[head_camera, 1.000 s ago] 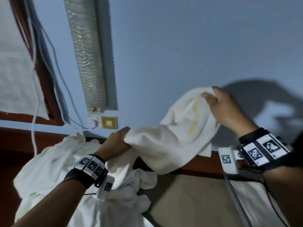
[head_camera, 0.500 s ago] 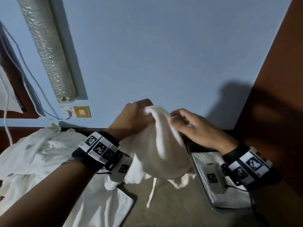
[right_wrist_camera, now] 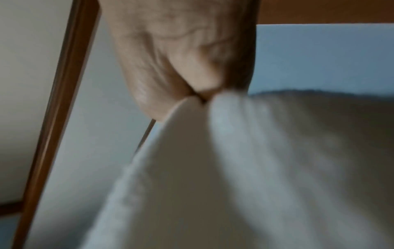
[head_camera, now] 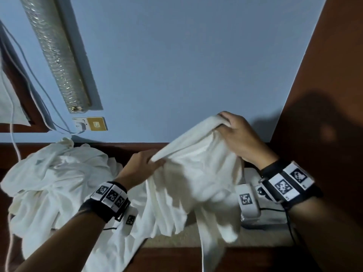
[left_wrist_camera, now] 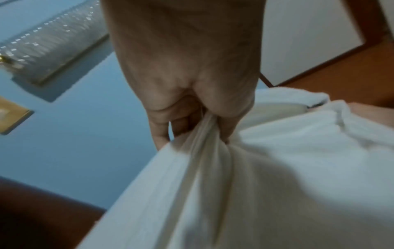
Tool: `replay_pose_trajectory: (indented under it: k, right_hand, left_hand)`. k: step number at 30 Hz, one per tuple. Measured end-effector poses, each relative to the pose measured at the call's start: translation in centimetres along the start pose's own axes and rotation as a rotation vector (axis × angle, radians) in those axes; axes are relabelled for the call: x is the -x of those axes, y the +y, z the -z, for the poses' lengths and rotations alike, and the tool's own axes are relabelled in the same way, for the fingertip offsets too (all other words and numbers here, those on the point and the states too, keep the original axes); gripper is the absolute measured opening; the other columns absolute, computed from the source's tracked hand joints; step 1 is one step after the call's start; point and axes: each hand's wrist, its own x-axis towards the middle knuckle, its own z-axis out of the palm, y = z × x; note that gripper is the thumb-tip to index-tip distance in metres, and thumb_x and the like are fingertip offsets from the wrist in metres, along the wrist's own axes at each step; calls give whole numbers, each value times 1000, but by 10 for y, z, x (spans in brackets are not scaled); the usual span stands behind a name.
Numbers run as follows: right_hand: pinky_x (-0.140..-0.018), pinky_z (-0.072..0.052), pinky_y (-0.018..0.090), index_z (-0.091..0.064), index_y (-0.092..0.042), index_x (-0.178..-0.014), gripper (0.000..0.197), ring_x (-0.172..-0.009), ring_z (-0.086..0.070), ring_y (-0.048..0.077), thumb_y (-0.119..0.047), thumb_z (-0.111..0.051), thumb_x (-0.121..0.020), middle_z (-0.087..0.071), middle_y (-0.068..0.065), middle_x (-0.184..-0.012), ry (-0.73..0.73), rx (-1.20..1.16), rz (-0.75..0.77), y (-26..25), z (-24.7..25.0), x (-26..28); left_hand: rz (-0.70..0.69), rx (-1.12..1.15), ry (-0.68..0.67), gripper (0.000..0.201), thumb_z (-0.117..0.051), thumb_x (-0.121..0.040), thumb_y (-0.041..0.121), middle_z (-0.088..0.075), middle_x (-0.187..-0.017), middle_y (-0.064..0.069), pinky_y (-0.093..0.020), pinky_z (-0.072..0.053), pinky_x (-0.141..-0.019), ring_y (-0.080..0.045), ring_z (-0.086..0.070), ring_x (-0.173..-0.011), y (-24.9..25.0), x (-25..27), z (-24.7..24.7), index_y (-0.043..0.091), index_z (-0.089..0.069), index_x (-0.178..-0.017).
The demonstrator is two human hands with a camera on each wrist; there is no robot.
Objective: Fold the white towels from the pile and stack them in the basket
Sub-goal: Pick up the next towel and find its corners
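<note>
While a heap of unfolded white towels (head_camera: 57, 179) lay crumpled at the left of the wooden surface (head_camera: 196, 258), a person held one white towel (head_camera: 196, 173) aloft between both hands, its lower part hanging loose and bunched. The left hand (head_camera: 142, 166) gripped a gathered edge, fingers (left_wrist_camera: 162, 133) curled round the cloth; the right hand (head_camera: 238, 134), raised higher near the blue wall (head_camera: 186, 65), pinched another part of the top edge. No clean fold showed in the cloth, so the work on this towel appeared to be at its opening stage, with the heap yet to be dealt with. A grey-rimmed container (head_camera: 263, 220), possibly the basket, sat low at the right, mostly hidden by the towel and the right wrist; its contents could not be made out. A silvery duct (head_camera: 57, 54), a gold wall plate (head_camera: 96, 124) and white cords (head_camera: 13, 122) lined the wall behind the heap. The dangling cloth itself screened the container.
</note>
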Motion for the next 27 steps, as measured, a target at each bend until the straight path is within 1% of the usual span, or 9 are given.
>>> replay_pose_trajectory:
  k: [4, 7, 10, 12, 14, 16, 18, 20, 27]
  right_hand:
    - [-67, -38, 36, -61, -6, -82, 22, -67, -51, 15, -26, -59, -75, -55, -1, -70, 97, -171, -218, 12, 2, -3]
    - [-70, -45, 39, -63, -6, -87, 31, -75, -62, 24, -37, -61, -80, -66, 3, -76, -23, 176, -234, 25, 9, -3]
    - [-82, -52, 33, -62, -27, -100, 33, -100, -68, 17, -49, -67, -77, -70, -9, -98, -253, 495, -214, 21, 3, 10]
    - [-93, -53, 28, -52, -46, -117, 55, -108, -65, 1, -57, -76, -69, -67, -19, -114, -421, 383, -148, -4, -17, 22]
    - [-88, -52, 18, -47, -56, -121, 55, -103, -63, -7, -52, -81, -77, -67, -22, -112, -459, 297, -56, -28, -43, 30]
    - [-73, -52, 16, -60, -37, -117, 30, -93, -67, 3, -41, -73, -90, -72, -14, -101, -350, 280, -27, -37, -62, 29]
    - [-62, -46, 24, -60, -16, -89, 18, -79, -66, 18, -32, -62, -97, -69, -1, -82, -251, 326, -80, -23, -68, 26]
    - [-61, -41, 37, -48, -18, -74, 24, -74, -62, 29, -22, -56, -97, -60, -1, -70, -244, 399, -134, 3, -65, 25]
    - [-67, -41, 34, -59, -24, -80, 10, -81, -63, 30, -17, -52, -84, -63, -4, -79, -315, 541, -259, 56, -49, 31]
  left_hand:
    - [114, 94, 13, 34, -62, -101, 46, -73, -76, -10, -26, -47, -58, -16, -63, -62, -23, -7, 7, 17, -74, -87]
    - [118, 334, 141, 26, -57, -105, 25, -77, -80, -1, -34, -56, -73, -15, -71, -72, -13, -10, 36, 19, -75, -88]
    - [-26, 352, 128, 24, -55, -104, 22, -74, -80, 5, -24, -51, -66, -5, -66, -73, 33, -13, 65, 16, -76, -93]
    - [-167, 240, 64, 17, -63, -99, 25, -71, -76, 9, -21, -49, -64, -1, -63, -71, 68, -15, 70, 21, -73, -85]
    - [-248, 192, 34, 7, -73, -90, 30, -73, -74, 12, -18, -50, -64, 2, -65, -71, 96, -17, 71, 28, -70, -83]
    - [-277, 157, 88, 6, -75, -84, 28, -72, -72, 9, -17, -50, -62, 0, -65, -70, 107, -22, 78, 27, -69, -84]
    - [-266, 137, 171, 7, -74, -82, 28, -72, -73, 9, -19, -50, -64, -2, -65, -70, 99, -28, 95, 27, -69, -85]
    - [-223, 80, 229, 8, -75, -81, 31, -71, -76, 11, -20, -50, -66, 2, -64, -72, 75, -33, 110, 27, -69, -86]
    - [66, 11, 289, 18, -84, -77, 35, -72, -76, 3, -25, -44, -59, -9, -61, -67, -20, -38, 126, 24, -71, -83]
